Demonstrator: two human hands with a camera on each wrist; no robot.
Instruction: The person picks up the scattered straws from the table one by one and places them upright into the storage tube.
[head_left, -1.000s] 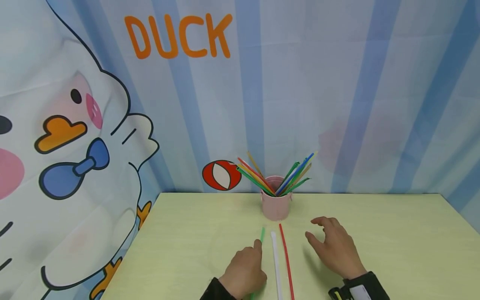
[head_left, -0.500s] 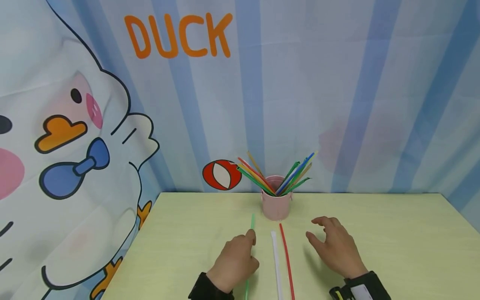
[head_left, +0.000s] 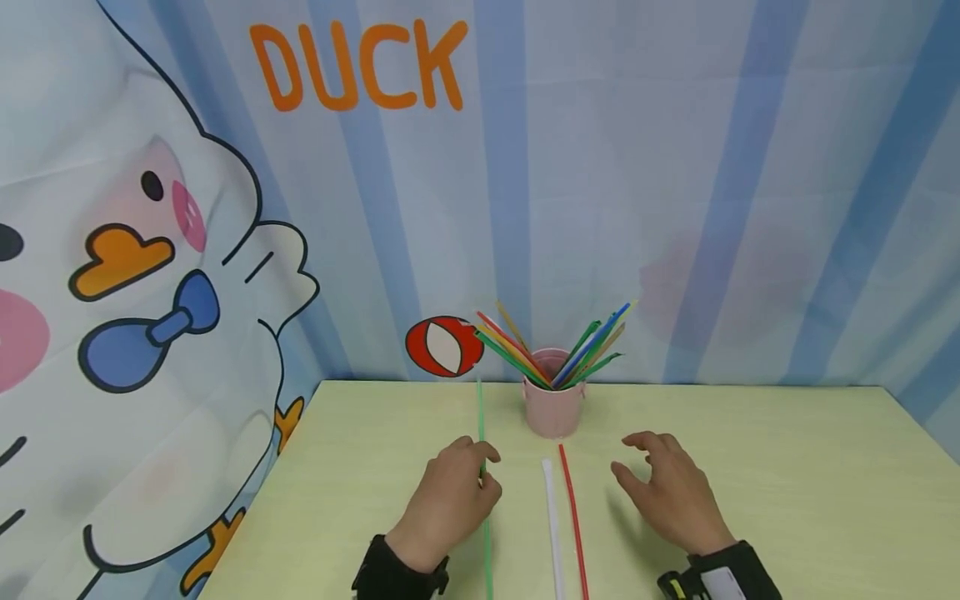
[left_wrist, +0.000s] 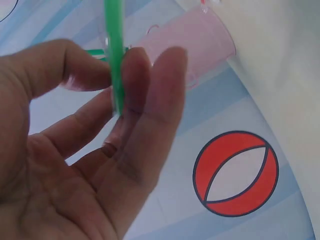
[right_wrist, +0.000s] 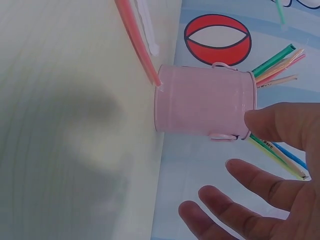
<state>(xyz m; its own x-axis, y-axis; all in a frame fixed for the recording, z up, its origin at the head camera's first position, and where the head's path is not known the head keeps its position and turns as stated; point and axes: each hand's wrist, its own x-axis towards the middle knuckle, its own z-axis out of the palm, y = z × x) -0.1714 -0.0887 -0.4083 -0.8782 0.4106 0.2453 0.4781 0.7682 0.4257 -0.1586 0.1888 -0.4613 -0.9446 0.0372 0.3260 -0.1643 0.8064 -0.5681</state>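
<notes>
A long green drinking straw [head_left: 481,408] stands raised above the table, pinched between the thumb and forefinger of my left hand [head_left: 448,496]. In the left wrist view the same green straw [left_wrist: 115,50] passes between thumb and fingers, its far part out of frame. My right hand [head_left: 671,496] hovers over the table at the right with fingers loosely bent, holding nothing. Between the hands lie a white straw [head_left: 552,525] and a red straw [head_left: 573,525], side by side. In the right wrist view, a pink bucket [right_wrist: 205,102] appears beyond the right hand's fingers.
Near the table's back edge the small pink bucket [head_left: 552,414] holds several coloured straws [head_left: 592,350]. Behind the pale yellow table [head_left: 810,467] hangs a striped blue curtain [head_left: 600,167] with a duck print.
My left hand has moved left and away from the white and red straws. It has lifted the green straw, whose far tip now rises higher. The right hand has stayed in place.
</notes>
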